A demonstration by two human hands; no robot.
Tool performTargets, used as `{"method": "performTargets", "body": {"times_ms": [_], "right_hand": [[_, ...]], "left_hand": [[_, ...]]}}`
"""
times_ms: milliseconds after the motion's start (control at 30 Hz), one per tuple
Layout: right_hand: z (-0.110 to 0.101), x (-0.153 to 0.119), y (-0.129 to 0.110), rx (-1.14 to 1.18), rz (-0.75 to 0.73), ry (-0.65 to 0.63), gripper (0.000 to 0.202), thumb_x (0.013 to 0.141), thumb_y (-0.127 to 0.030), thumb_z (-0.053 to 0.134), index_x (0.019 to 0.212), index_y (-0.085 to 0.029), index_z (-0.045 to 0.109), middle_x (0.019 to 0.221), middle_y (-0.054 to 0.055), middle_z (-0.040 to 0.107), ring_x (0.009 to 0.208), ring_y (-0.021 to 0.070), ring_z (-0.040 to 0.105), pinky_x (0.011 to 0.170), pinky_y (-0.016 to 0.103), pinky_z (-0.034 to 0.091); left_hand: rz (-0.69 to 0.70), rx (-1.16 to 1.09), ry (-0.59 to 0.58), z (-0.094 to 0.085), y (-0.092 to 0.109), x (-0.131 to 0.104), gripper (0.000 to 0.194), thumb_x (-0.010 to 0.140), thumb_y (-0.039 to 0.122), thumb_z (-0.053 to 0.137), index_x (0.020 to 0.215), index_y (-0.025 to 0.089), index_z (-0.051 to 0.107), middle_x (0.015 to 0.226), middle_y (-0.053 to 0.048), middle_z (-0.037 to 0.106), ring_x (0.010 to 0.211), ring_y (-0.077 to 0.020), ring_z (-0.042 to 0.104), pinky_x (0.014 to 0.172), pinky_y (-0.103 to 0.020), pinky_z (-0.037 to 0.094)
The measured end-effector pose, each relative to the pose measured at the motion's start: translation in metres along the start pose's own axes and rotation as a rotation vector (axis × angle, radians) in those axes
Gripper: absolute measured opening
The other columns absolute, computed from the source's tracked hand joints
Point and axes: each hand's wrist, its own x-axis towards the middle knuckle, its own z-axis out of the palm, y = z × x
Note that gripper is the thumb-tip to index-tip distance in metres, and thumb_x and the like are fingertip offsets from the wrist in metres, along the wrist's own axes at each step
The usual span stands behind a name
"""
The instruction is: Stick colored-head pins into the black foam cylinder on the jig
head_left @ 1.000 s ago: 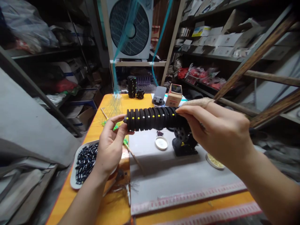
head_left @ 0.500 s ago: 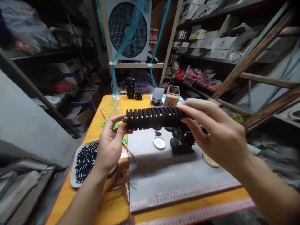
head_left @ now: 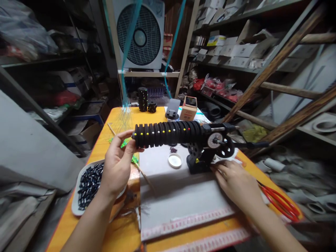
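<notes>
A black ribbed cylinder (head_left: 168, 133), with a row of yellow, white and red dots along its side, lies horizontally on a black geared stand (head_left: 195, 164). My left hand (head_left: 117, 162) pinches the cylinder's left end between thumb and fingers. Low beside the stand's foot is my right hand (head_left: 236, 180), its fingers bent and close together; the fingertips are partly hidden and what they hold does not show. A toothed black wheel (head_left: 227, 147) and a crank-like rod (head_left: 252, 145) extend to the right. A small white round lid (head_left: 175, 160) sits behind the grey board (head_left: 181, 196).
At left stands a white tray (head_left: 74, 206) of shiny black pieces. Red-handled scissors (head_left: 282, 203) lie at right. A wooden stick (head_left: 144, 171) with green bits rests at the board's left edge. Farther back are a cardboard box (head_left: 188, 109), a phone stand (head_left: 172, 108) and black stacked rings (head_left: 142, 99).
My right hand has let go of the cylinder's right end and moved down beside the stand's foot. My left hand keeps its hold. The view has shifted slightly.
</notes>
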Motion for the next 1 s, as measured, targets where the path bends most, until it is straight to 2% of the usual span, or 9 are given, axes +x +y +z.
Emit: {"method": "performTargets", "body": {"times_ms": [133, 233, 367, 400, 467, 567, 733, 1000], "right_hand": [[0.005, -0.004, 0.000, 0.073, 0.000, 0.060, 0.016, 0.094, -0.031, 0.061, 0.095, -0.015, 0.064, 0.094, 0.003, 0.065, 0.081, 0.0152, 0.063, 0.069, 0.031, 0.054], [-0.002, -0.003, -0.006, 0.187, -0.035, 0.108, 0.016, 0.095, -0.030, 0.059, 0.093, -0.014, 0.063, 0.091, 0.002, 0.065, 0.080, 0.0155, 0.063, 0.068, 0.031, 0.054], [-0.043, 0.016, -0.024, 0.422, -0.109, 0.191, 0.009, 0.094, -0.024, 0.059, 0.094, -0.017, 0.064, 0.085, 0.002, 0.066, 0.076, 0.0151, 0.064, 0.067, 0.029, 0.053], [-0.057, 0.025, -0.029, 0.477, -0.108, 0.225, 0.006, 0.093, -0.021, 0.061, 0.097, -0.017, 0.064, 0.086, 0.002, 0.067, 0.073, 0.0135, 0.064, 0.065, 0.026, 0.052], [-0.082, 0.045, -0.038, 0.554, -0.103, 0.315, 0.012, 0.089, -0.015, 0.065, 0.100, -0.019, 0.066, 0.090, 0.002, 0.070, 0.079, 0.0142, 0.066, 0.074, 0.027, 0.051], [-0.105, 0.079, -0.048, 0.650, -0.140, 0.367, 0.011, 0.089, -0.013, 0.065, 0.097, -0.021, 0.067, 0.089, 0.001, 0.071, 0.079, 0.0144, 0.066, 0.074, 0.028, 0.052], [-0.104, 0.119, -0.058, 0.722, -0.180, 0.475, 0.008, 0.088, -0.013, 0.065, 0.090, -0.020, 0.069, 0.087, 0.004, 0.068, 0.081, 0.0166, 0.065, 0.070, 0.030, 0.053], [-0.098, 0.125, -0.063, 0.670, -0.178, 0.510, 0.007, 0.087, -0.012, 0.067, 0.089, -0.019, 0.070, 0.086, 0.005, 0.069, 0.078, 0.0178, 0.065, 0.067, 0.031, 0.053]], "left_hand": [[-0.013, 0.000, -0.003, -0.001, 0.001, -0.001, 0.024, 0.092, 0.035, 0.061, 0.112, 0.022, 0.060, 0.112, -0.002, 0.066, 0.081, -0.0111, 0.065, 0.071, -0.023, 0.054], [-0.017, 0.001, -0.001, -0.001, 0.002, -0.002, 0.024, 0.092, 0.035, 0.062, 0.112, 0.022, 0.060, 0.110, -0.002, 0.066, 0.081, -0.0115, 0.065, 0.071, -0.023, 0.054], [-0.031, -0.003, 0.010, -0.001, 0.002, -0.003, 0.024, 0.091, 0.035, 0.062, 0.111, 0.022, 0.060, 0.098, 0.000, 0.067, 0.077, -0.0108, 0.064, 0.070, -0.023, 0.053], [-0.033, -0.006, 0.012, 0.000, 0.001, -0.003, 0.024, 0.091, 0.035, 0.062, 0.111, 0.022, 0.060, 0.095, 0.000, 0.067, 0.076, -0.0105, 0.063, 0.070, -0.023, 0.053], [-0.033, -0.007, 0.013, 0.000, 0.001, -0.002, 0.024, 0.092, 0.035, 0.062, 0.112, 0.022, 0.060, 0.094, 0.001, 0.066, 0.075, -0.0099, 0.063, 0.070, -0.022, 0.053], [-0.031, 0.000, 0.008, 0.000, 0.001, -0.002, 0.024, 0.092, 0.035, 0.061, 0.112, 0.022, 0.060, 0.093, 0.001, 0.066, 0.075, -0.0096, 0.063, 0.069, -0.022, 0.052], [-0.039, 0.011, 0.003, -0.002, 0.002, -0.002, 0.024, 0.092, 0.036, 0.062, 0.112, 0.023, 0.060, 0.106, -0.001, 0.067, 0.078, -0.0104, 0.065, 0.068, -0.023, 0.052], [-0.038, 0.000, 0.005, -0.003, 0.000, -0.002, 0.024, 0.092, 0.036, 0.061, 0.112, 0.024, 0.060, 0.110, -0.001, 0.068, 0.082, -0.0113, 0.066, 0.068, -0.023, 0.053]]}}
